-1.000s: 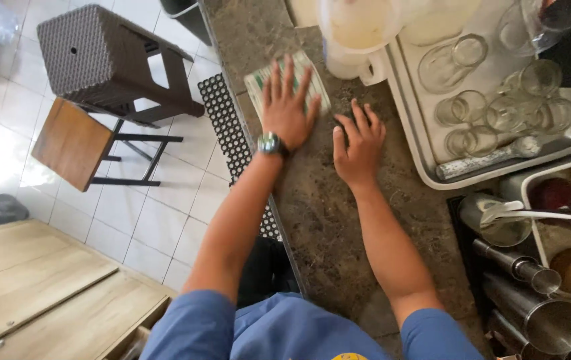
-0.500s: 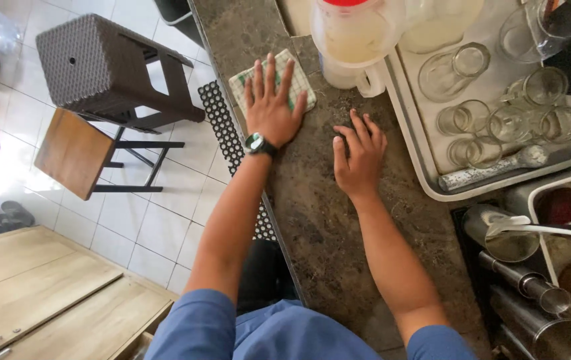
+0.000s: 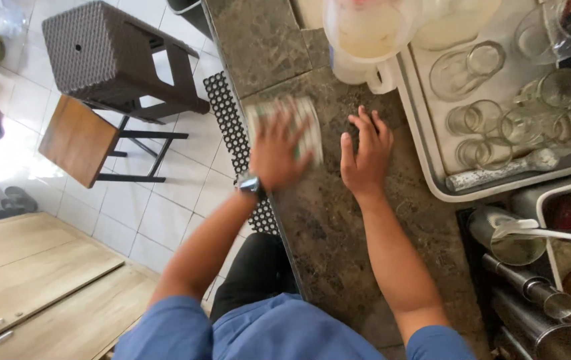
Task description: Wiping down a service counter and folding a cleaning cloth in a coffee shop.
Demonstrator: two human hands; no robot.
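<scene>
I press my left hand (image 3: 275, 150), fingers spread, flat on the cloth (image 3: 302, 127), apparently mid-wipe; it is blurred. Right hand (image 3: 365, 153) rests spread on the worktop (image 3: 339, 233). Next stroke needs steady downward pressure.

Mottled brown stone counter (image 3: 339, 227), woven-textured cloth (image 3: 302, 120), clear glass jars (image 3: 492, 100), wicker-look stool (image 3: 99, 53).
</scene>
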